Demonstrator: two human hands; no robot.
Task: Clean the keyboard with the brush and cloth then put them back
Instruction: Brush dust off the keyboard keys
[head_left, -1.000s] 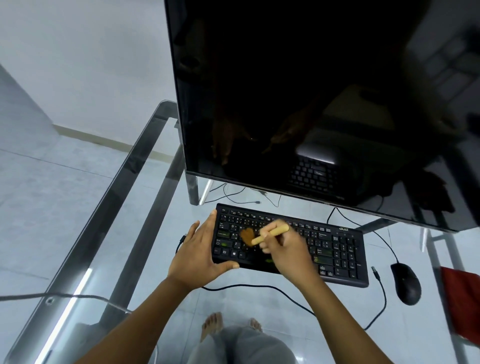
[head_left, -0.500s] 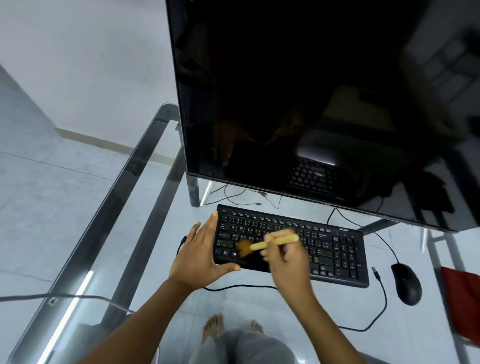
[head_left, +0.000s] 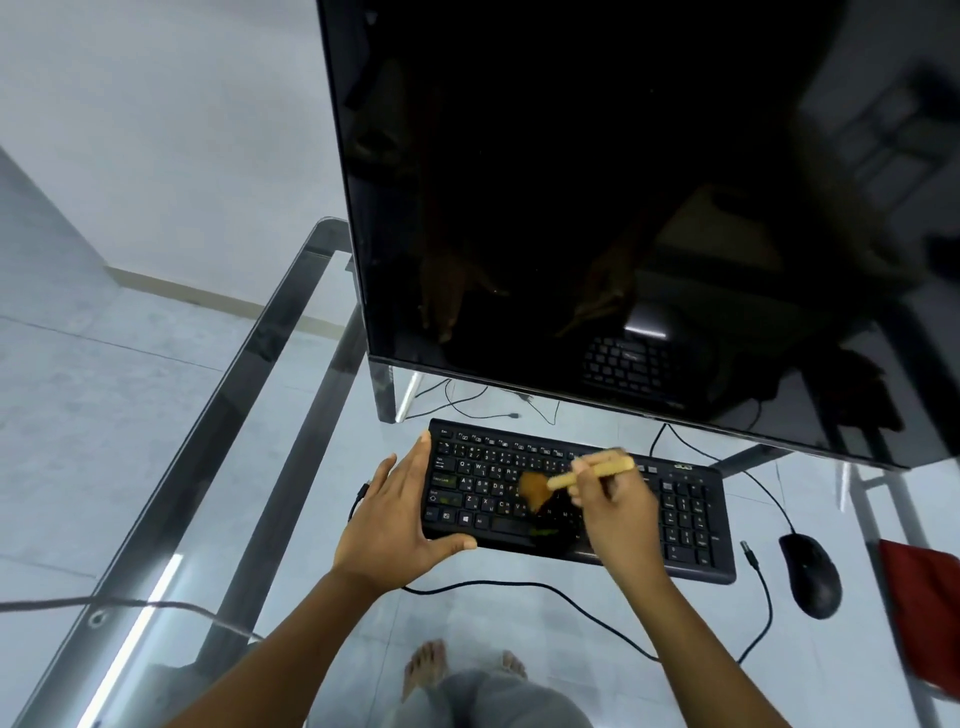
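A black keyboard (head_left: 691, 514) lies on the glass desk below the monitor. My right hand (head_left: 615, 512) grips a small brush (head_left: 597, 472) by its pale wooden handle; the brown bristles rest on the middle keys. My left hand (head_left: 395, 514) clasps the keyboard's left end, thumb along the front edge and fingers up its side. A red cloth (head_left: 922, 608) lies at the desk's right edge, partly cut off by the frame.
A large dark monitor (head_left: 623, 208) stands just behind the keyboard. A black mouse (head_left: 810, 574) sits right of the keyboard, with cables trailing across the glass desk (head_left: 218, 426). My bare feet show through the glass below.
The brush swept toward the keyboard's left and front, then back right to the middle keys. My left hand has stayed on the keyboard's left end.
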